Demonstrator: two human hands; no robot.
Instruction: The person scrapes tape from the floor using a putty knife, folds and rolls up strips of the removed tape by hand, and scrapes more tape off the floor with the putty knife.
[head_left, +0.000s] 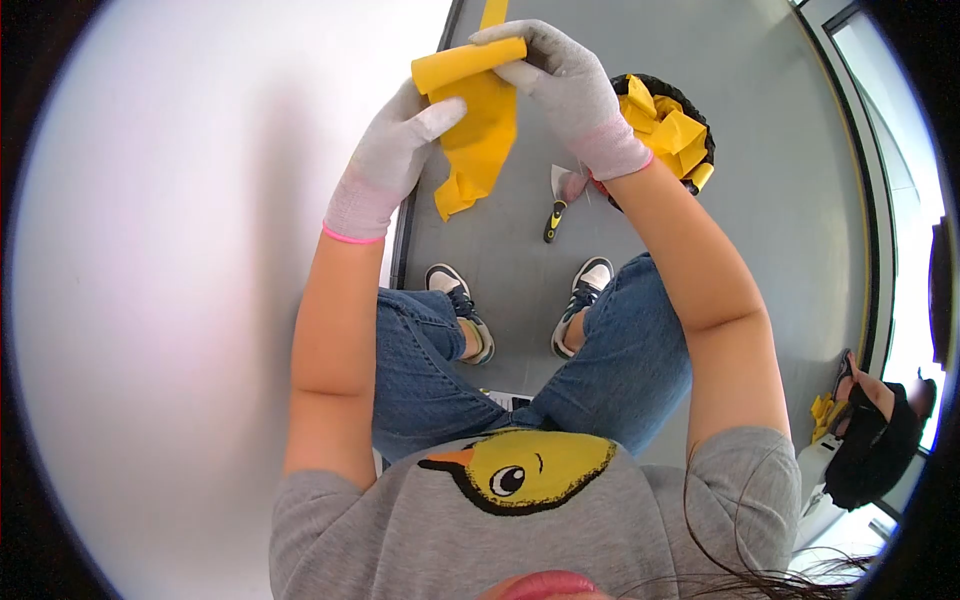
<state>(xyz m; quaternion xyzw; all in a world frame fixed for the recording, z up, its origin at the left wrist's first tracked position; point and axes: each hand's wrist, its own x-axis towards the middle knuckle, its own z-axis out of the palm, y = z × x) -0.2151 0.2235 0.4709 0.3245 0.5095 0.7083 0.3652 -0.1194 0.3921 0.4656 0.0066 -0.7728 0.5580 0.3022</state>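
A smooth grey floor [760, 230] was shown, bordered by a dark strip [401, 245] on the left. On it, right of the upper centre, a scraper [555, 205] was laid flat, with its blade pointed toward the top of the frame and its black-and-yellow handle toward the bottom. Just to the right, a round container lined with a black bag [706, 118] was placed, filled with crumpled yellow pieces [680, 135]. Two dark-and-white shoes, a left one [455, 290] and a right one [588, 285], were planted well apart near the centre, below the scraper.
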